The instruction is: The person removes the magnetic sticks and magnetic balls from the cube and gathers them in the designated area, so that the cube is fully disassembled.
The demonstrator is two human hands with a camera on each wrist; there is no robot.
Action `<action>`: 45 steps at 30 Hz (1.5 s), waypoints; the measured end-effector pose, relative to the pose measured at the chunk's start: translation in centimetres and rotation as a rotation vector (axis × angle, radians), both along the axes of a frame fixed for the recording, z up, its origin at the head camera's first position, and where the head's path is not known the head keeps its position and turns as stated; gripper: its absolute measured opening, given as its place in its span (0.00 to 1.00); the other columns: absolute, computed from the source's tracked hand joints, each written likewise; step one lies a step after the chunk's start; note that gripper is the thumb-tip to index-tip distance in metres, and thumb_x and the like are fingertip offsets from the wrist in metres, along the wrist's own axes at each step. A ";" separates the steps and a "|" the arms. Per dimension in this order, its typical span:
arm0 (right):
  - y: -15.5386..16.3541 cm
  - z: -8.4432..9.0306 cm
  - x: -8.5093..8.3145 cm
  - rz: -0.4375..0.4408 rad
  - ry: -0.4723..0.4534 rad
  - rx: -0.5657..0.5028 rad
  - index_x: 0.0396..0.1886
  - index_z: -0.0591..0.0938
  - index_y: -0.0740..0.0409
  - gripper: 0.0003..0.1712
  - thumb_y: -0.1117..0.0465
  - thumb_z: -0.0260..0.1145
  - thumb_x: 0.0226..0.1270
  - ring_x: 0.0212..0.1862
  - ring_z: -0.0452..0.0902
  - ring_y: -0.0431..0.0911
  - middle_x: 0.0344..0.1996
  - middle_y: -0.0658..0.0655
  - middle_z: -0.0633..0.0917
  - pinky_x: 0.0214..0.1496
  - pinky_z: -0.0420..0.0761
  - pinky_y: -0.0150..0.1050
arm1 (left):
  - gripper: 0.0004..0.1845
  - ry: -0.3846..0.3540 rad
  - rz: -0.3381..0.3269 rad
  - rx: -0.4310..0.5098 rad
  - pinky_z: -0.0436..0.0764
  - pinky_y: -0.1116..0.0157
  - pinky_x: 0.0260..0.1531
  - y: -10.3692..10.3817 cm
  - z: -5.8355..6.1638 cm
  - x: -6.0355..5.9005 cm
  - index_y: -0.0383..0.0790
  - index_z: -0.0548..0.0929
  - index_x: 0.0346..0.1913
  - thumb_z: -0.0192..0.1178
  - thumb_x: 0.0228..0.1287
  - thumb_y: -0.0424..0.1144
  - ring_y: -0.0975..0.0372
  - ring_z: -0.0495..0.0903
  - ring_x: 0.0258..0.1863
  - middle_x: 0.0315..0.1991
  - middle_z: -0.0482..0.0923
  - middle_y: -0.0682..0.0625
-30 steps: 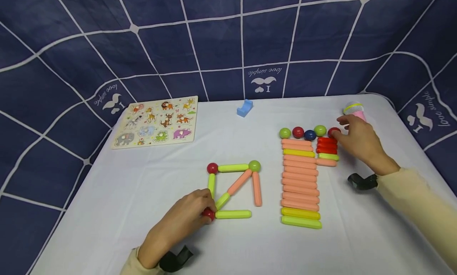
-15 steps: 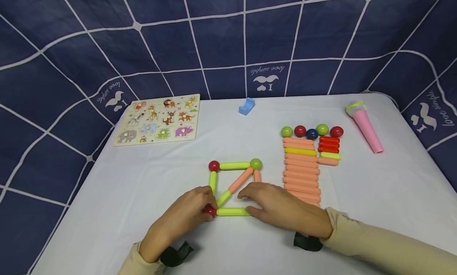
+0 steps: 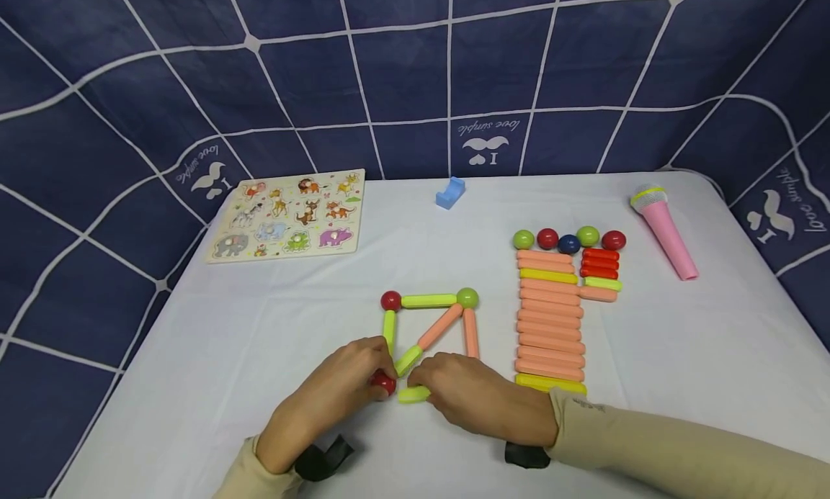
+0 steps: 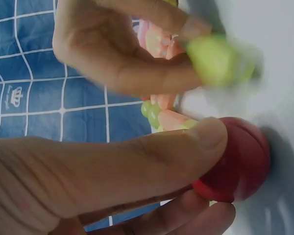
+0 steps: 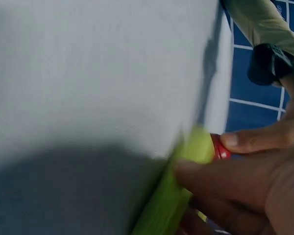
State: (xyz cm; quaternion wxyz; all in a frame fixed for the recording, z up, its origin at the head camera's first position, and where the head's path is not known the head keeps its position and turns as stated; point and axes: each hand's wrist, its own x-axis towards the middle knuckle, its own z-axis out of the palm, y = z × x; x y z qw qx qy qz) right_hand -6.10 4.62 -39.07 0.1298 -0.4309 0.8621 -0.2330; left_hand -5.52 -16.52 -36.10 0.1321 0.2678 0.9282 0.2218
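My left hand [image 3: 344, 384] pinches a red ball [image 4: 240, 161] between thumb and fingers at the lower left corner of a stick figure on the white table. Just right of it, my right hand [image 3: 483, 398] grips a lime-green stick [image 3: 413, 395], whose near end stands a little apart from that ball. The figure also has a red ball [image 3: 391, 301] at upper left, a green ball [image 3: 467, 297] at upper right and a lime stick [image 3: 429, 301] between them. An orange stick [image 3: 441, 326] and a short lime stick [image 3: 408, 361] form its diagonal; another orange stick [image 3: 470, 333] descends at right.
Stacked orange sticks [image 3: 551, 326] lie right of the figure, with short red sticks [image 3: 599, 263] and several balls, one blue [image 3: 568, 244], above. A pink toy microphone [image 3: 671, 240], a blue block [image 3: 450, 194] and an animal puzzle board [image 3: 292, 214] lie farther back.
My right hand has come from the red ball at the row's right end to the lower lime stick and taken hold of it. The stick has shifted off the left hand's ball.
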 end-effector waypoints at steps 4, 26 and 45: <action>0.9 0.5 0.1 -0.016 -0.070 -0.012 0.48 0.86 0.52 0.16 0.68 0.73 0.59 0.43 0.77 0.34 0.41 0.44 0.85 0.44 0.79 0.30 | 0.09 0.010 -0.013 -0.026 0.77 0.70 0.31 0.4 0.2 0.0 0.38 0.88 0.31 0.77 0.45 0.26 0.65 0.75 0.32 0.31 0.76 0.56; 19.4 2.3 -2.6 -0.530 0.153 0.034 0.52 0.85 0.55 0.21 0.67 0.75 0.56 0.50 0.79 0.55 0.49 0.58 0.84 0.51 0.78 0.59 | 0.09 -0.062 0.040 0.000 0.77 0.68 0.32 0.1 0.2 0.2 0.39 0.89 0.32 0.76 0.46 0.27 0.64 0.74 0.33 0.32 0.76 0.58; 21.6 0.5 -4.6 -0.628 0.345 0.010 0.36 0.84 0.60 0.15 0.74 0.76 0.48 0.40 0.78 0.54 0.39 0.60 0.83 0.41 0.81 0.58 | 0.09 -0.037 0.038 0.000 0.77 0.69 0.32 0.1 0.1 0.1 0.40 0.89 0.32 0.76 0.46 0.27 0.65 0.74 0.33 0.32 0.76 0.58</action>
